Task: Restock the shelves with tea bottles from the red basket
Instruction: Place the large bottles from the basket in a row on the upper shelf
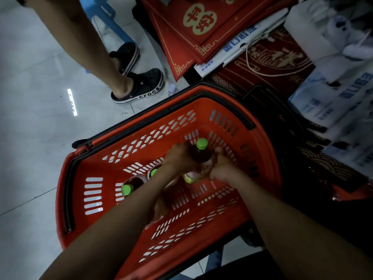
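Note:
The red basket stands on the floor below me, and both my arms reach down into it. My left hand grips a dark tea bottle with a green cap. My right hand curls round a second bottle whose yellow-green cap shows just below the two hands. Two more green-capped bottles stand in the basket at the left, one in full view and one partly hidden behind my left forearm. No shelf is in view.
Another person's bare legs in black clogs stand on the pale tiled floor just beyond the basket. Red mats and white-and-blue packages are piled at the back right. A blue stool leg is behind the person.

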### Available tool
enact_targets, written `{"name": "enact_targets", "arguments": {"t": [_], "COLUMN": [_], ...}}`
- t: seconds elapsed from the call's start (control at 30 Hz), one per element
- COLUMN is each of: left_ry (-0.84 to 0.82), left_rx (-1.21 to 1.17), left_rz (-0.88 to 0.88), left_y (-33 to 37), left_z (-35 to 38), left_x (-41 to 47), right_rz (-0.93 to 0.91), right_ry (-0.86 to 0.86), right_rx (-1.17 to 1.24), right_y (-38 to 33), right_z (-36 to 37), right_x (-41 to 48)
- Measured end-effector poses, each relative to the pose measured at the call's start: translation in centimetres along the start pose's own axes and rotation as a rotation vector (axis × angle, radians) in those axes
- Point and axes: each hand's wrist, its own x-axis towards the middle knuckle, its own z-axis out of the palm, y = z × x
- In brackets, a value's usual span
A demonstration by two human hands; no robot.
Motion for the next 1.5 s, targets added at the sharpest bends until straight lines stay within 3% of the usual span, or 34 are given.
{"name": "enact_targets", "arguments": {"t": [0.13, 0.3, 0.5, 0.8, 1.13, 1.5], "left_ry": [-0.076, -0.061, 0.004, 0.053, -0.005, -0.238], "left_rx": [-0.155, -0.448, -0.751, -0.799, -0.778, -0.675], "left_rz": [0.086, 0.205, 0.354, 0.53, 0.899, 1.371], "left_y": [1.0, 2.9, 3.4, 8.9, 23.9, 47.4], "left_z": [-5.1, -10.8, -12.8, -13.9, -17.3, -16.9], "left_x": [-1.9, -5.4, -10.2, -16.1, -23.6, -31.9], "right_rz": [-0.127, -0.339, -0.575, -0.746, -0.905, -0.953], "right_ry": [-0.061, -0.108, 0.016, 0.224, 0.582, 1.122], "right_rx": [0.055, 0.294, 0.421, 0.379, 0.338, 0.351], "right_y": [-0.7, -3.3, -5.8, -7.4, -6.3, 0.1], "right_z": [-1.7, -3.9, -4.9, -9.1, -18.3, -29.6], "right_x": [-2.1, -5.6, -11.6, -20.1, -35.9, -55.3]}}
